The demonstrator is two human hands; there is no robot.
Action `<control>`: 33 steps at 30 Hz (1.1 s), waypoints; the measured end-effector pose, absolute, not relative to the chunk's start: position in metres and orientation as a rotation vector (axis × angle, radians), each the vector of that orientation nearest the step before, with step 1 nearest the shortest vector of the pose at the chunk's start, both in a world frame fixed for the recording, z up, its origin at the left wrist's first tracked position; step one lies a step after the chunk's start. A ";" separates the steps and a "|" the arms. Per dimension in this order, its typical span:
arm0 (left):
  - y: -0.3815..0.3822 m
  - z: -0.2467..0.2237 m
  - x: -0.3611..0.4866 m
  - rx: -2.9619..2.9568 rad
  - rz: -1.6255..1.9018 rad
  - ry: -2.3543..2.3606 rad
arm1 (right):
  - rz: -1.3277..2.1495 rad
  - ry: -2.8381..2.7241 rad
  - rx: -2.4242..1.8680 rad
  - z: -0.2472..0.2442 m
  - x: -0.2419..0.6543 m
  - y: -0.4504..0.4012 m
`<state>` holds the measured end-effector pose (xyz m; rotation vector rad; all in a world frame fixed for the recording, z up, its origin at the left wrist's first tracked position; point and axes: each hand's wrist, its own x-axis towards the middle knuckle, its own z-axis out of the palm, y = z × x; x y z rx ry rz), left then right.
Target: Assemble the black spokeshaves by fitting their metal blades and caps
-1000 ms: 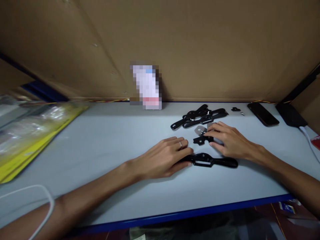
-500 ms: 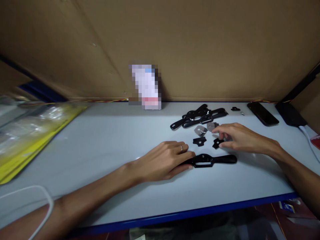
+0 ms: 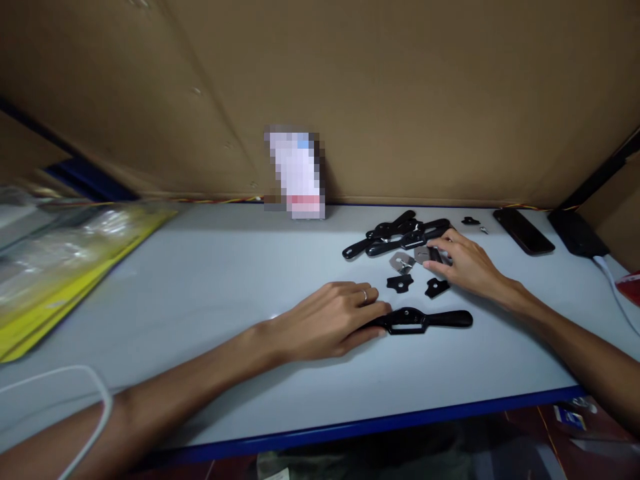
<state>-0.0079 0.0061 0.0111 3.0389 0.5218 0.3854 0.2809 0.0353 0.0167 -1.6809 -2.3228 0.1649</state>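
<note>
My left hand (image 3: 333, 320) lies on the table with its fingers closed over the left handle of a black spokeshave body (image 3: 449, 319). The body's other handle points right. Over the small parts, my right hand (image 3: 463, 261) has its thumb and fingers apart around a grey metal blade (image 3: 423, 255); whether they touch it I cannot tell. Left of that sits another slotted blade (image 3: 400, 261) with a small screw on it. Nearer me are two black cap plates, a left one (image 3: 400, 283) and a right one (image 3: 437, 288).
Behind the blades, several spokeshave bodies (image 3: 385, 231) lie piled. A small black plate (image 3: 470, 220) and a screw (image 3: 483, 230) are farther right, near a phone (image 3: 524, 231) and a black device (image 3: 577, 233) with a white cable. Yellow-backed plastic packaging (image 3: 110, 260) covers the left side.
My right hand has moved away from the right black cap plate, back and slightly left to the grey blade. My left hand stays on the spokeshave body.
</note>
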 end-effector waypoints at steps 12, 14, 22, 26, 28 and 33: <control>0.007 0.012 -0.009 3.078 0.388 0.488 | 0.751 -2.029 -1.522 0.028 0.290 0.042; 0.007 0.013 -0.009 3.117 0.411 0.464 | 0.769 -2.064 -1.540 0.030 0.292 0.043; 0.005 0.018 -0.007 3.369 0.557 0.362 | 0.703 -2.165 -1.477 0.036 0.292 0.036; 0.004 0.019 -0.007 3.470 0.564 0.294 | 0.626 -2.089 -1.454 0.050 0.281 0.018; 0.004 0.019 -0.006 3.482 0.564 0.282 | 0.754 -2.000 -1.407 0.057 0.271 0.007; 0.002 0.018 -0.006 3.454 0.591 0.278 | 1.289 -1.859 -1.261 0.055 0.249 -0.014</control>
